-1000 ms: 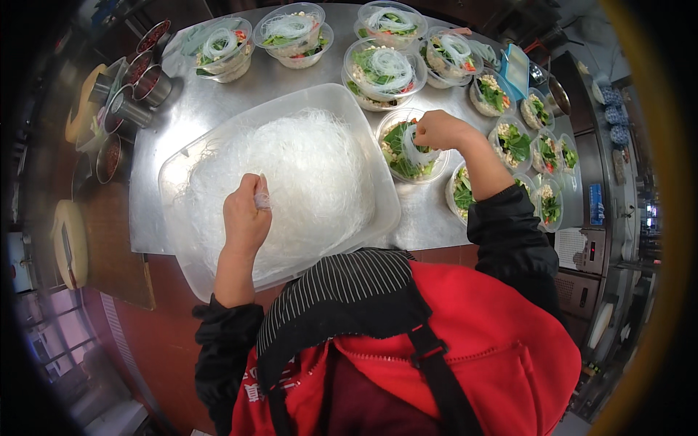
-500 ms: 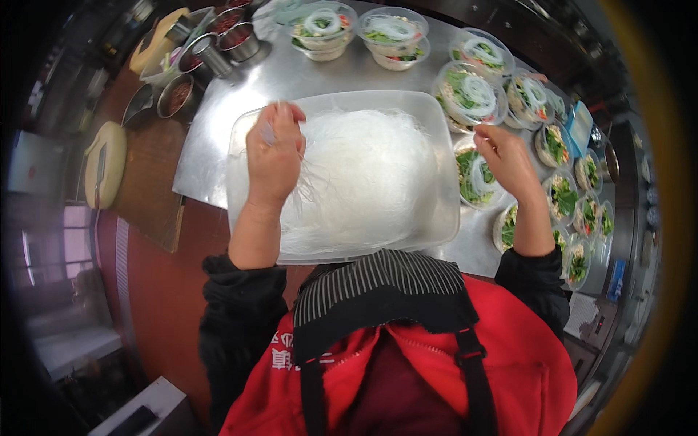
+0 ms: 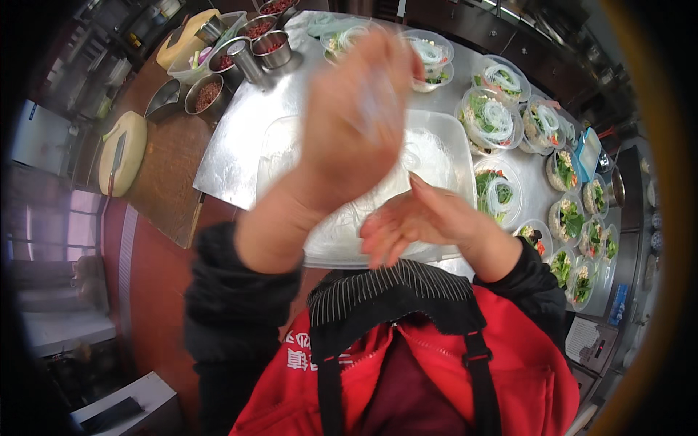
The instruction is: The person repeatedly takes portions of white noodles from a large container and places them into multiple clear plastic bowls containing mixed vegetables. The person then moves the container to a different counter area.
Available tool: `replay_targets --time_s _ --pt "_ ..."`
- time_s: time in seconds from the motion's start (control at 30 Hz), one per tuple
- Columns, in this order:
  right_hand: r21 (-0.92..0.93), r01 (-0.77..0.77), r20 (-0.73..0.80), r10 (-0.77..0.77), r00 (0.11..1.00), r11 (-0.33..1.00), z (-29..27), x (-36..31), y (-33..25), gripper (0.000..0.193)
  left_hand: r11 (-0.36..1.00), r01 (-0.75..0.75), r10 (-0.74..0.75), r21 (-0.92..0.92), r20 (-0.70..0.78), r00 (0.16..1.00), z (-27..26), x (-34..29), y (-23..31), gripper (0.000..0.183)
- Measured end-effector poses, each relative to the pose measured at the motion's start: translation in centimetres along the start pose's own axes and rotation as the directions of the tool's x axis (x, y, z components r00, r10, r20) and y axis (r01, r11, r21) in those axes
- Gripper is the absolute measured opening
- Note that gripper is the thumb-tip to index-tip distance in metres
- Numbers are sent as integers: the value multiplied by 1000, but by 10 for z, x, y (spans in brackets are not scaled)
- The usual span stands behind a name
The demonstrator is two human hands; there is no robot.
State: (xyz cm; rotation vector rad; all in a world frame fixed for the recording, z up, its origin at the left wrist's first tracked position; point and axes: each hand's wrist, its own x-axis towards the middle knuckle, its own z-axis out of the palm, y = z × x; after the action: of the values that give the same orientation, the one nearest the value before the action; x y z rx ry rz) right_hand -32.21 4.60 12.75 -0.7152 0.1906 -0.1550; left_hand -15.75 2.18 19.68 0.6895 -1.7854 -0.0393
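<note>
A translucent plastic tub [image 3: 465, 156] full of thin white vermicelli noodles [image 3: 430, 151] stands in front of me on a steel table [image 3: 229, 149]. My left hand [image 3: 356, 109] is raised above the tub, smeared by motion, its fingers curled. A pale, whitish bundle shows in it, and fine strands trail beneath. Low over the tub's near right part, my right hand [image 3: 429, 218] has its fingers stretched and apart, with nothing seen in it. To the right, a round clear bowl [image 3: 498, 192] holds greens topped with a coil of pale noodles.
More filled bowls [image 3: 563, 218] line the table's right side, some stacked at the back. Metal pots [image 3: 273, 49] of red and brown ingredients stand back left, near a wooden table [image 3: 160, 174]. On that lies a knife [image 3: 116, 161] on a round cutting board [image 3: 132, 149].
My left hand has risen, coming closer to the view and over the tub's middle. My right hand has moved left and nearer me, from beside the bowls to over the tub.
</note>
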Motion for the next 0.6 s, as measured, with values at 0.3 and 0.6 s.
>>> replay_targets --time_s 0.3,0.6 --pt "48 154 -625 -91 776 987 -29 17 8 32 974 -182 134 138 299 945 52 -110 27 30" --pt "-340 14 -585 -223 780 940 17 -12 -52 32 890 441 -451 120 378 808 -38 -120 -3 103"
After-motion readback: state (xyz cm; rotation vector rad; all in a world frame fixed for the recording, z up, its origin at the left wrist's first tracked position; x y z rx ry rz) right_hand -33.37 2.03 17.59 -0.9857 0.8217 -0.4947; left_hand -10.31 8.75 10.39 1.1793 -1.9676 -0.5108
